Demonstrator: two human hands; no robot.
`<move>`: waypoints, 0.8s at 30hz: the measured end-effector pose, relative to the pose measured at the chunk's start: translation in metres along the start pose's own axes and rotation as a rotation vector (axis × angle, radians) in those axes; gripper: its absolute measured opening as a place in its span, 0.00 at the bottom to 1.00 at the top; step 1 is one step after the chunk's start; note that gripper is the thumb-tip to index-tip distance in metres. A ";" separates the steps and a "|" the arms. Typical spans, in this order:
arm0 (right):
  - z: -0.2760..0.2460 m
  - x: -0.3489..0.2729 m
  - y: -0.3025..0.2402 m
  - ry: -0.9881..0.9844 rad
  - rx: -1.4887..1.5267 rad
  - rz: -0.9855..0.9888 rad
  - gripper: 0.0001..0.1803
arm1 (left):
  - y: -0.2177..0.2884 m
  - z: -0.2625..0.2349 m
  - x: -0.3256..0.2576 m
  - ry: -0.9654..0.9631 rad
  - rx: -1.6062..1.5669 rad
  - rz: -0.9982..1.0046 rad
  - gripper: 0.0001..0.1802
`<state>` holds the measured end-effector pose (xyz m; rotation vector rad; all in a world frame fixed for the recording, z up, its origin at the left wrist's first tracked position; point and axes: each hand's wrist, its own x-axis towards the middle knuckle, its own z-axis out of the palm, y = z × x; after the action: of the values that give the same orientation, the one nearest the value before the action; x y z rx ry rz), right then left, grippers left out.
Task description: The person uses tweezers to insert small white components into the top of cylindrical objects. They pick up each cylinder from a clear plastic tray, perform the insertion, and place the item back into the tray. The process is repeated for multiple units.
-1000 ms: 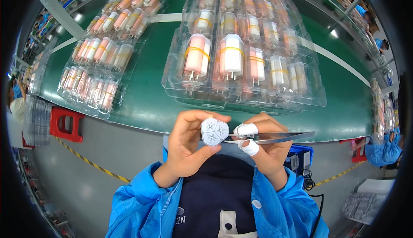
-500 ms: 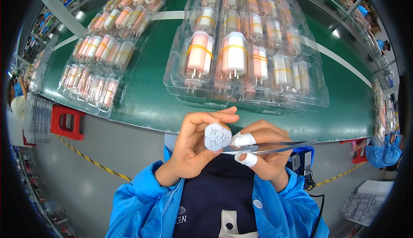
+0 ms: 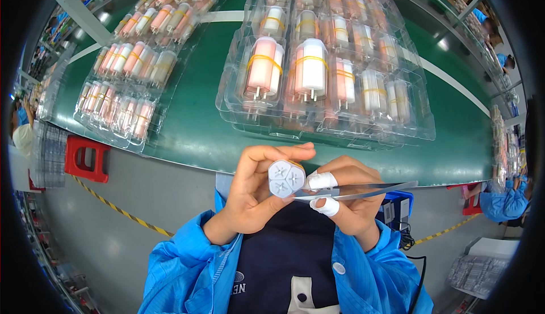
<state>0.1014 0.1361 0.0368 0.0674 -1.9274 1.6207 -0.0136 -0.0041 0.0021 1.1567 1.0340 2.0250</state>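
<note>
My left hand is closed around a bundle of three white cylinders. The round ends point up at me, each with a small star-shaped recess, and a bit of yellow band shows at the far side. My right hand grips metal tweezers between thumb and forefinger, both wrapped in white tape. The tweezers' tips reach the right side of the bundle, where the fingers partly hide them. Both hands are just in front of the table's near edge.
On the green table stand stacked clear plastic trays of banded pink, white and grey cylinders. More filled trays lie to the left. A red stool is at the left; a blue bin stands near my right arm.
Hands, bundle and tweezers keep almost the same place. The bundle's end faces are turned very slightly, and the whole view has shifted a little.
</note>
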 end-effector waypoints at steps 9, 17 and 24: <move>0.001 -0.003 0.006 0.045 0.054 0.051 0.13 | 0.002 0.005 -0.006 0.137 0.093 -0.050 0.29; 0.003 -0.003 0.009 0.045 0.087 0.079 0.13 | 0.001 0.001 -0.006 0.113 0.265 0.071 0.32; 0.003 -0.004 0.012 0.051 0.105 0.081 0.13 | 0.001 0.000 -0.006 0.139 0.365 0.135 0.30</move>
<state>0.0981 0.1347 0.0247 -0.0090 -1.8272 1.7598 -0.0105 -0.0093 0.0001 1.3111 1.4784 2.1005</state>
